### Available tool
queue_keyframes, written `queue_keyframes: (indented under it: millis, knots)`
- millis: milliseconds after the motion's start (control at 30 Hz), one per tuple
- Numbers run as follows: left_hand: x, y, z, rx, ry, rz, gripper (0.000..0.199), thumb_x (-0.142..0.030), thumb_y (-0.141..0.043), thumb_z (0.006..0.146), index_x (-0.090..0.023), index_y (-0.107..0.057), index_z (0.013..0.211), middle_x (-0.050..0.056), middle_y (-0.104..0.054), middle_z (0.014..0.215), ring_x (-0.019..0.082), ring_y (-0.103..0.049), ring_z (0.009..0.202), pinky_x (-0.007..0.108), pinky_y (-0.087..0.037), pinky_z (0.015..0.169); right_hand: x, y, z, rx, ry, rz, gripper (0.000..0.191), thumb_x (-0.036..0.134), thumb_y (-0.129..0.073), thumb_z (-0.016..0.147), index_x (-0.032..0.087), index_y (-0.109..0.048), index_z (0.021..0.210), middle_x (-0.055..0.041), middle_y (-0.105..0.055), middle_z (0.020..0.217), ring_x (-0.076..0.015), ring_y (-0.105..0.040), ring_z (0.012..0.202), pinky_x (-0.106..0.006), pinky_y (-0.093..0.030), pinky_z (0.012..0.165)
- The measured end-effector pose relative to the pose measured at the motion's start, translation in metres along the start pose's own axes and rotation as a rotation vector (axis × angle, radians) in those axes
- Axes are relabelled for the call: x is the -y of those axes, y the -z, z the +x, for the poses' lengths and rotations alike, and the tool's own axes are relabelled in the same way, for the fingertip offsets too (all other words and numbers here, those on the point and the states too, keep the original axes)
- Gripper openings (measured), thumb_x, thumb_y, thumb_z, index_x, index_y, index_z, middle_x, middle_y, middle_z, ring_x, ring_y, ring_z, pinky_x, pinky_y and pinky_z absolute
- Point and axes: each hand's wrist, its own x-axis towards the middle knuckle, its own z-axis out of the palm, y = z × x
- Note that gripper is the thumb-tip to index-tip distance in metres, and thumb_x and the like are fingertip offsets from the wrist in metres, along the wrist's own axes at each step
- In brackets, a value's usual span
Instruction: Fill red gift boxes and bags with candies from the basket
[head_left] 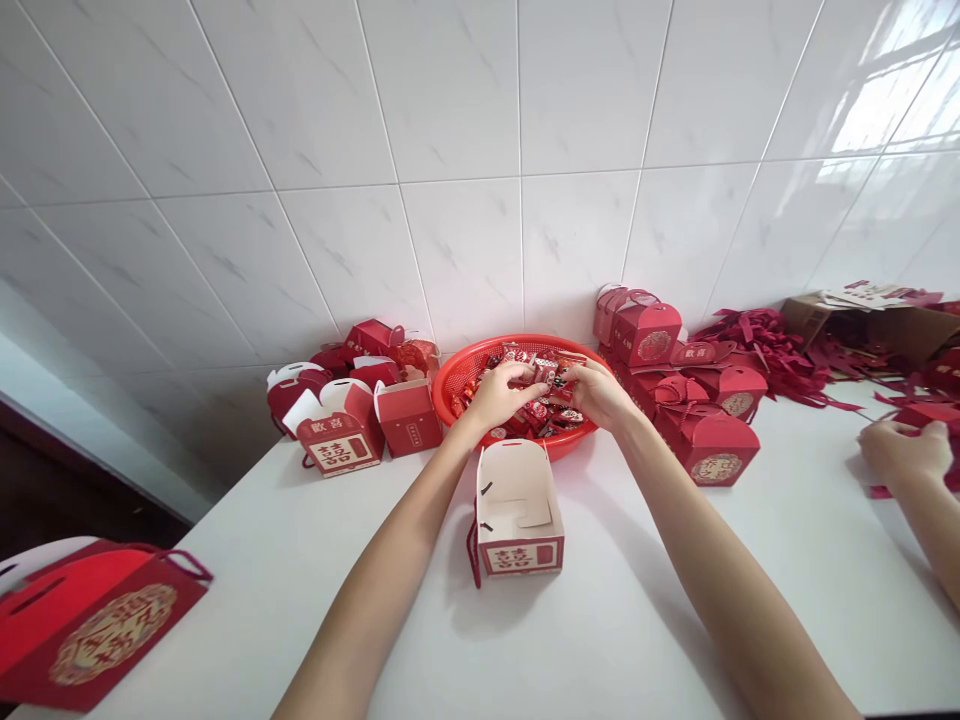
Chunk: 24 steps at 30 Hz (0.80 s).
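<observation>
A red plastic basket [450,380] full of wrapped candies [534,412] stands against the tiled wall. Both hands reach into it. My left hand [499,395] is at the left of the pile, its thumb and fingers curled in on wrapped candy. Facing it, my right hand [598,395] pinches candy at the right of the pile; its fingertips are partly hidden among the wrappers. Between my forearms, just in front of the basket, an open red gift box [523,555] stands with its pale inside showing and a dark red cord hanging at its left.
Several red gift boxes [341,440] stand left of the basket, and more boxes [709,445] are stacked right of it. Another box [97,620] is at the near left. Dark red ribbons [765,350] lie beside a cardboard box [817,325]. Another person's hand [907,455] is at the right edge.
</observation>
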Motion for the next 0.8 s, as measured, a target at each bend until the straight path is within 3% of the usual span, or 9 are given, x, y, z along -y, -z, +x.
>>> queue_keyframes:
  millis: [133,233,333,500,567,733,800]
  knots:
    - [-0.002,0.000,-0.001,0.034,0.016,-0.037,0.028,-0.046,-0.070,0.082,-0.018,-0.067,0.077,0.005,-0.069,0.086,0.022,-0.064,0.086,0.032,-0.052,0.081,0.002,-0.002,-0.005,0.038,-0.011,-0.074,0.042,0.014,-0.082,0.053,0.022,-0.068,0.092,0.0001,-0.073,0.080,-0.0197,-0.068,0.075,-0.035,-0.057,0.069]
    - [-0.002,0.000,0.000,0.042,0.012,-0.078,0.026,-0.043,-0.073,0.079,-0.018,-0.070,0.085,0.006,-0.072,0.093,0.023,-0.067,0.091,0.033,-0.054,0.084,0.002,-0.005,-0.007,0.013,0.022,-0.124,0.041,0.019,-0.089,0.048,0.020,-0.070,0.084,-0.0019,-0.074,0.077,-0.0203,-0.068,0.073,-0.035,-0.056,0.071]
    - [0.001,0.000,0.001,-0.048,-0.006,-0.080,0.015,-0.032,-0.071,0.079,-0.018,-0.070,0.085,0.006,-0.072,0.096,0.022,-0.067,0.094,0.033,-0.054,0.088,0.003,-0.007,-0.008,-0.068,0.049,-0.075,0.032,0.025,-0.090,0.048,0.019,-0.071,0.073,-0.0024,-0.074,0.074,-0.0207,-0.069,0.073,-0.035,-0.056,0.073]
    - [0.009,0.000,0.004,-0.230,0.045,-0.101,0.003,-0.018,-0.061,0.080,-0.019,-0.064,0.080,0.002,-0.072,0.086,0.017,-0.067,0.084,0.030,-0.053,0.083,0.008,-0.006,-0.008,-0.161,0.064,-0.009,0.026,0.026,-0.086,0.051,0.022,-0.071,0.073,0.0013,-0.073,0.072,-0.0196,-0.068,0.076,-0.031,-0.056,0.070]
    - [0.013,0.002,0.004,-0.254,0.074,-0.066,0.013,-0.010,-0.058,0.076,-0.019,-0.064,0.082,0.002,-0.072,0.089,0.018,-0.067,0.087,0.030,-0.053,0.085,0.009,-0.006,-0.008,-0.173,0.058,0.001,0.026,0.025,-0.086,0.050,0.021,-0.071,0.071,0.0014,-0.073,0.071,-0.0194,-0.068,0.074,-0.031,-0.056,0.067]
    - [0.017,0.009,0.006,-0.391,0.128,0.190,0.029,-0.001,-0.056,0.069,-0.021,-0.071,0.084,0.005,-0.075,0.105,0.026,-0.065,0.110,0.043,-0.044,0.107,0.007,-0.008,-0.007,-0.186,0.065,0.017,0.027,0.023,-0.085,0.050,0.021,-0.072,0.073,0.0009,-0.073,0.073,-0.0198,-0.068,0.074,-0.032,-0.056,0.067]
    - [0.018,0.009,0.006,-0.350,0.171,0.215,0.028,-0.002,-0.057,0.069,-0.021,-0.073,0.082,0.006,-0.076,0.105,0.027,-0.066,0.108,0.043,-0.046,0.104,0.007,-0.008,-0.007,-0.189,0.074,0.023,0.026,0.023,-0.085,0.051,0.021,-0.072,0.073,0.0008,-0.073,0.074,-0.0197,-0.068,0.076,-0.031,-0.056,0.069]
